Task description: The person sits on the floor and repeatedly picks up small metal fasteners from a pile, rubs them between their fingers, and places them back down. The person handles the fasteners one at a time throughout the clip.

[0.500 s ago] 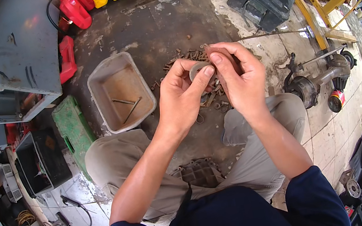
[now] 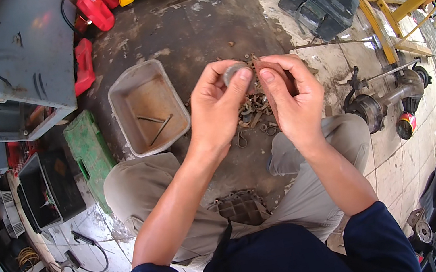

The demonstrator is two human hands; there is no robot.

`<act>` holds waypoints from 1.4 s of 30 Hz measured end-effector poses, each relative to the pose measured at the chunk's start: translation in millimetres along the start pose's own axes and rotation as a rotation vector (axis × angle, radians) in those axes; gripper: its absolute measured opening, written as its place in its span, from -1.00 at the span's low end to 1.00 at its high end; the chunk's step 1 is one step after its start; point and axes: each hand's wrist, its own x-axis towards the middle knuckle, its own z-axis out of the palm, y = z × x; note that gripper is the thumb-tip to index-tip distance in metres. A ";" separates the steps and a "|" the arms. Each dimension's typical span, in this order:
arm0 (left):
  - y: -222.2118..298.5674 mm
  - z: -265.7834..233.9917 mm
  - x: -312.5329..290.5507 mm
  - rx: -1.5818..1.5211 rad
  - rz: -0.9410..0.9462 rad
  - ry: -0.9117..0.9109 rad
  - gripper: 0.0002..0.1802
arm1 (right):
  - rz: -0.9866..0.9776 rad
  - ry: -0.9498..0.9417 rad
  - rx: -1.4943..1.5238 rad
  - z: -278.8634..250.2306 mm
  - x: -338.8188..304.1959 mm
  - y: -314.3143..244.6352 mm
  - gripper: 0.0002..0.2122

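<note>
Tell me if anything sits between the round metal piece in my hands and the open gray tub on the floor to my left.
Nothing visible does. The left hand and right hand pinch the round metal piece above the pile of small metal parts. The gray tub lies just left of the left hand, open-topped, with only bare stained floor between.

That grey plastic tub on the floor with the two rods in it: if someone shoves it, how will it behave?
The grey plastic tub looks thin-walled and nearly empty, so probably light and quick to slide on the dirty concrete floor. Its wide, low shape seems unlikely to tip. The two thin metal rods lie loose inside and would likely rattle or shift.
</note>
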 end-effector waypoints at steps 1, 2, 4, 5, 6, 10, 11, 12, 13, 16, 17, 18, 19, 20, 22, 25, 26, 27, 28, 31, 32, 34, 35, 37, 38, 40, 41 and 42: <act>0.5 4.6 -3.5 -0.002 -0.026 0.011 -0.84 | -0.009 -0.009 -0.008 0.1 0.5 0.1 -0.84; 0.6 7.1 -5.4 -0.005 -0.053 0.021 -0.83 | -0.017 -0.018 -0.017 0.2 1.8 -0.1 -0.84; -2.2 1.4 -3.5 0.027 -0.049 -0.048 -0.82 | -0.006 -0.014 -0.037 -0.5 3.7 -2.2 -0.85; -2.8 1.1 -3.2 0.020 -0.064 -0.064 -0.82 | 0.015 -0.005 -0.048 -1.1 4.6 -3.8 -0.85; -2.7 1.3 -2.6 0.013 -0.078 -0.078 -0.83 | 0.036 0.004 -0.058 -2.0 5.1 -4.5 -0.85; -1.3 -4.1 1.4 -0.028 -0.061 -0.052 -0.83 | 0.076 -0.017 -0.020 -1.6 0.9 -2.6 -0.86; -1.1 -2.9 0.7 -0.028 -0.057 -0.058 -0.83 | 0.036 -0.017 -0.035 -1.7 2.3 -2.0 -0.86; -1.9 -2.2 -0.4 -0.028 -0.055 -0.060 -0.84 | -0.001 -0.020 -0.049 -1.9 3.5 -0.1 -0.86; -2.5 -1.4 -1.2 -0.002 -0.051 -0.070 -0.84 | -0.031 -0.014 -0.101 -4.5 6.4 2.3 -0.86; -1.7 0.9 -3.0 0.078 -0.040 -0.104 -0.85 | 0.031 -0.001 -0.048 -3.0 7.3 -7.0 -0.85; -2.0 -2.8 -2.4 0.057 -0.019 -0.088 -0.86 | 0.030 -0.020 -0.064 -2.7 5.7 -5.8 -0.85; 0.8 -3.1 -1.0 0.033 -0.034 -0.079 -0.86 | 0.025 -0.028 -0.063 -2.9 5.3 -5.5 -0.86; 5.0 -2.3 0.4 0.009 -0.049 -0.070 -0.85 | 0.021 -0.035 -0.062 -2.9 5.0 -5.3 -0.86; 6.9 -1.3 1.3 -0.015 -0.063 -0.061 -0.85 | 0.016 -0.042 -0.061 -3.2 4.8 -5.1 -0.86; -1.8 -0.9 -1.4 0.126 -0.008 -0.069 -0.85 | 0.000 -0.024 -0.075 -4.0 7.6 -4.6 -0.86; -1.9 0.3 -2.1 0.140 -0.002 -0.050 -0.86 | 0.012 -0.055 -0.104 -5.9 8.0 -5.3 -0.86; 0.6 -3.0 0.6 0.143 0.020 -0.034 -0.86 | 0.023 -0.075 -0.115 -6.3 7.3 -6.0 -0.85; 8.0 -4.0 2.2 0.084 -0.026 -0.036 -0.86 | 0.049 -0.075 -0.091 -5.2 6.8 -5.4 -0.85; 6.0 -3.3 1.7 0.108 -0.019 -0.040 -0.86 | 0.075 -0.073 -0.067 -4.0 6.1 -4.9 -0.85; -2.3 -2.8 -3.4 0.170 -0.043 -0.075 -0.87 | 0.037 -0.069 -0.056 -4.5 8.4 -4.5 -0.85; -1.9 -3.3 -3.7 0.170 -0.029 -0.058 -0.87 | 0.059 -0.065 -0.031 -4.0 8.2 -3.9 -0.85; 1.3 -2.0 -2.3 0.173 -0.007 -0.040 -0.87 | 0.093 -0.064 -0.030 -4.7 7.1 -3.9 -0.85; 6.1 -1.4 -1.5 0.121 -0.044 -0.016 -0.87 | 0.107 -0.075 -0.051 -4.5 5.6 -4.0 -0.86; 1.1 -2.0 -2.5 0.155 -0.044 -0.043 -0.87 | 0.104 -0.105 -0.140 -4.7 7.5 -9.4 -0.86; -2.2 -2.3 -3.4 0.172 -0.044 -0.056 -0.87 | 0.094 -0.085 -0.112 -5.5 8.6 -7.6 -0.85; -5.4 -1.8 -4.8 0.221 -0.078 -0.071 -0.88 | 0.073 -0.049 -0.055 -6.7 10.3 -1.9 -0.85; -5.8 -1.6 -4.9 0.219 -0.067 -0.056 -0.88 | 0.125 -0.037 -0.024 -6.1 8.8 -2.4 -0.85; -5.8 -1.4 -4.6 0.218 -0.057 -0.044 -0.88 | 0.119 -0.054 -0.050 -6.1 7.6 -3.1 -0.85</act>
